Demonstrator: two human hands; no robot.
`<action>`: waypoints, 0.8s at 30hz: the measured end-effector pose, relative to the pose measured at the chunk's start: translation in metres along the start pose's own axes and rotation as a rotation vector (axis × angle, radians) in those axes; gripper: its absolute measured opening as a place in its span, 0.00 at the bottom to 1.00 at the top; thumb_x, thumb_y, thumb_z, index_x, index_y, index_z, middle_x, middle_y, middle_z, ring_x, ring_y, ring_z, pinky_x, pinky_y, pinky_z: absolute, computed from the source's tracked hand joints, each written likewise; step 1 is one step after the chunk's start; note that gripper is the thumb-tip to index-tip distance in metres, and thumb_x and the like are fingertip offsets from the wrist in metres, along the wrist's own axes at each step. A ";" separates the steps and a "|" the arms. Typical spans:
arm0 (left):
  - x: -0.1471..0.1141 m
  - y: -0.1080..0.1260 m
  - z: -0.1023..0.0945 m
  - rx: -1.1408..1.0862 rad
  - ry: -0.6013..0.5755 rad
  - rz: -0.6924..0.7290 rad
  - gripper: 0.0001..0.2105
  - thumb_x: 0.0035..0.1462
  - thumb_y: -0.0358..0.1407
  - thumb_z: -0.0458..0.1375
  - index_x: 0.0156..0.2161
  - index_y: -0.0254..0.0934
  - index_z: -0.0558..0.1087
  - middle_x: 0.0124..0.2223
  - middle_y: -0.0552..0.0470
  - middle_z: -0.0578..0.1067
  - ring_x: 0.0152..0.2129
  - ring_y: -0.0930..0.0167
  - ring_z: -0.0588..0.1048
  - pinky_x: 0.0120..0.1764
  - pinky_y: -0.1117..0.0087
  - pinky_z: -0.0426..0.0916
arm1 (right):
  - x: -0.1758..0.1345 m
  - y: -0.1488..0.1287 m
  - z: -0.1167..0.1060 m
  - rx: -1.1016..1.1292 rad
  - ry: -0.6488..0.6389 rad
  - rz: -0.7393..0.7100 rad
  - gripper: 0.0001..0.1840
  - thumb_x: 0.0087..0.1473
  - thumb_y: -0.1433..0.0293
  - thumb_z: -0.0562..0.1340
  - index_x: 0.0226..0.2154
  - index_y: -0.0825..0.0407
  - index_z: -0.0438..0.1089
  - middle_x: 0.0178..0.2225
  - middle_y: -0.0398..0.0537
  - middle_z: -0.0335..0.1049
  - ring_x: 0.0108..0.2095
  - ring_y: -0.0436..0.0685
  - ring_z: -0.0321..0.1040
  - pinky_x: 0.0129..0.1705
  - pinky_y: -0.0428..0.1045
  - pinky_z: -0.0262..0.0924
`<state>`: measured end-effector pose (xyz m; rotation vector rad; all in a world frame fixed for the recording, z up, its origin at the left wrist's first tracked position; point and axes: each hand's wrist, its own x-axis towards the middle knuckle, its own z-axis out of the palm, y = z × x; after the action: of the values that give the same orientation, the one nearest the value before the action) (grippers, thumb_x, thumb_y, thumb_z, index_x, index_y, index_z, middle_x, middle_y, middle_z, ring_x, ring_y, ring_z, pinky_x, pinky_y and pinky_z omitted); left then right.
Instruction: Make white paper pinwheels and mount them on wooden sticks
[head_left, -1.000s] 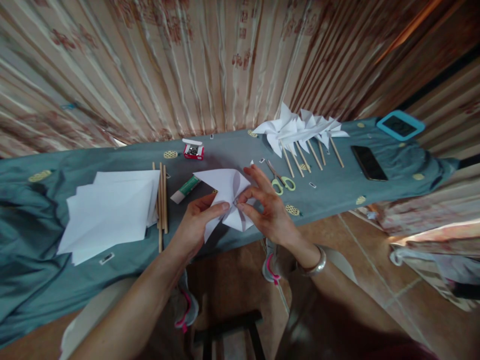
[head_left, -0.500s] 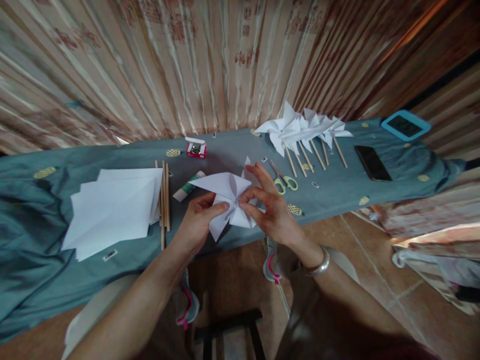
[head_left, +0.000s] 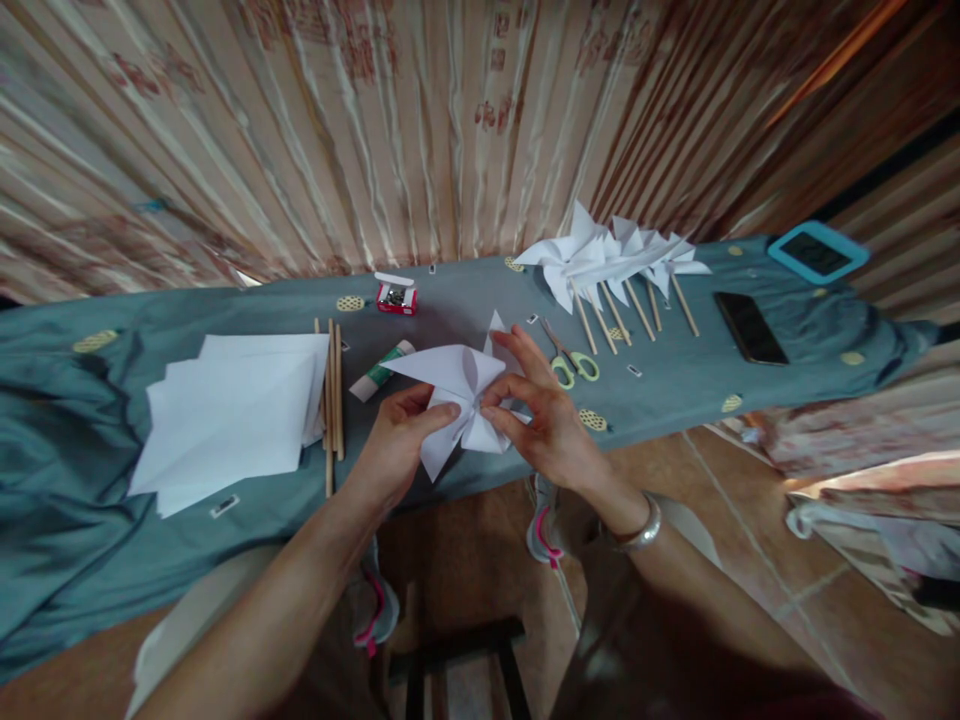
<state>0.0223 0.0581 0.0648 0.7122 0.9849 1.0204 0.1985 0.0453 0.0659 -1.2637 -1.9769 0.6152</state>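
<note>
A white paper pinwheel (head_left: 450, 370) is held between my hands above the front edge of the cloth-covered table. My left hand (head_left: 401, 435) pinches its left side, thumb on top and fingers partly behind the paper. At the centre, the thumb and index finger of my right hand (head_left: 551, 425) press the folded tips together, while another finger stretches towards the upper blade. Whether a pin sits under those fingertips I cannot tell. Just behind my left hand lies a green and white glue stick (head_left: 381, 371). Scissors (head_left: 570, 362) with light green handles rest beyond my right hand.
White paper sheets (head_left: 225, 415) and wooden sticks (head_left: 334, 400) lie at the left. A small red box (head_left: 397, 297) stands open at the back. Several finished pinwheels (head_left: 600, 260) on sticks, a phone (head_left: 750, 328) and a blue-framed device (head_left: 817, 252) lie right. Curtains (head_left: 420, 130) hang behind.
The view has shifted very slightly, so the table items appear a little further right. Both hands keep nearly the same hold on the pinwheel.
</note>
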 end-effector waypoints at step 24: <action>0.001 -0.005 0.002 0.272 0.082 0.158 0.11 0.35 0.36 0.68 0.28 0.33 0.77 0.25 0.56 0.76 0.21 0.73 0.69 0.28 0.72 0.64 | 0.001 0.003 0.009 0.048 0.079 0.035 0.01 0.55 0.69 0.62 0.32 0.48 0.69 0.64 0.46 0.52 0.68 0.62 0.39 0.66 0.65 0.40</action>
<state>0.0258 0.0568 0.0605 0.9916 1.1660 1.0701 0.1927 0.0472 0.0583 -1.2763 -1.8683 0.6165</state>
